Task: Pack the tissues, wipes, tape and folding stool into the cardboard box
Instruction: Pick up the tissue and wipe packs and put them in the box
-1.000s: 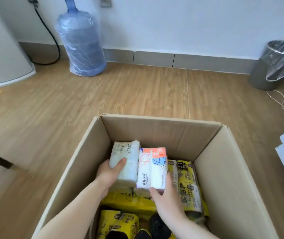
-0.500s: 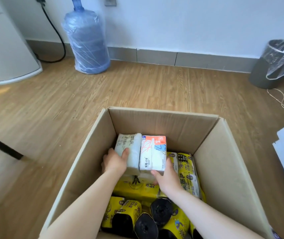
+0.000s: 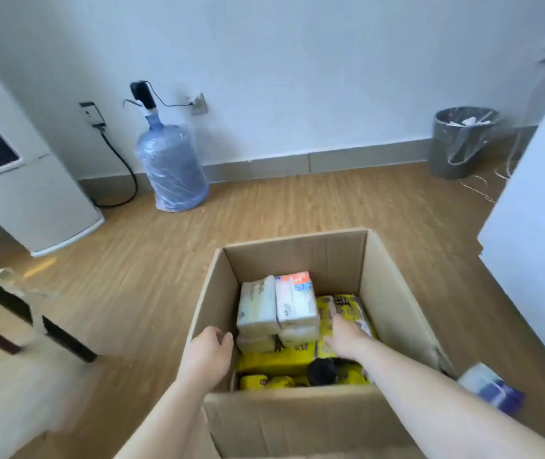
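Observation:
The open cardboard box (image 3: 393, 313) stands on the wood floor below me. Inside, a white tissue pack (image 3: 257, 306) and a tissue pack printed in orange and blue (image 3: 296, 301) lie side by side on top of yellow packs (image 3: 276, 359). A black roll (image 3: 322, 371) shows near the box's front. My left hand (image 3: 209, 354) hovers at the box's left wall, fingers loosely apart and holding nothing. My right hand (image 3: 344, 339) lies flat on a yellow pack (image 3: 347, 308) just right of the tissue packs.
A blue-and-white pack (image 3: 493, 389) lies on the floor right of the box. A water bottle (image 3: 173, 167) and a lined bin (image 3: 461, 142) stand by the wall. A white appliance (image 3: 32, 200) is left, a white panel (image 3: 536, 260) right, dark furniture (image 3: 16, 313) near left.
Both hands have let go of the two tissue packs, which now rest in the box. The hands have drawn back and my view has lifted and backed away.

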